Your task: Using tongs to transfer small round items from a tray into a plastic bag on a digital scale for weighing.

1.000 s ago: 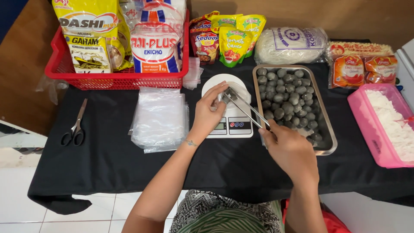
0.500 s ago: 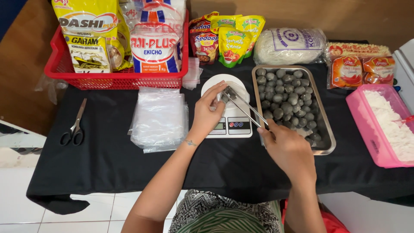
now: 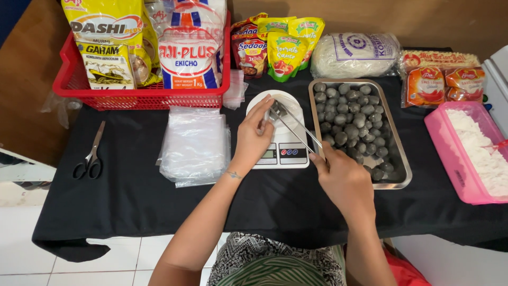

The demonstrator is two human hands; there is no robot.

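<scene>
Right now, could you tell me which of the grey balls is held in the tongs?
The grey ball over the white scale, pinched at the tongs' tips beside the left hand; the others lie in the steel tray.

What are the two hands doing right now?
Left hand: fingers closed on a clear plastic bag on the kitchen scale.
Right hand: closed on metal tongs, tips at the bag.

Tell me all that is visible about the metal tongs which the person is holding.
The metal tongs are slim, shiny and silver-coloured, with two long narrow arms. The right hand grips their rear end; the arms run up and to the left over the white kitchen scale. Their tips meet at the clear plastic bag on the scale's platform, beside the left hand. Whether they pinch anything cannot be told.
</scene>
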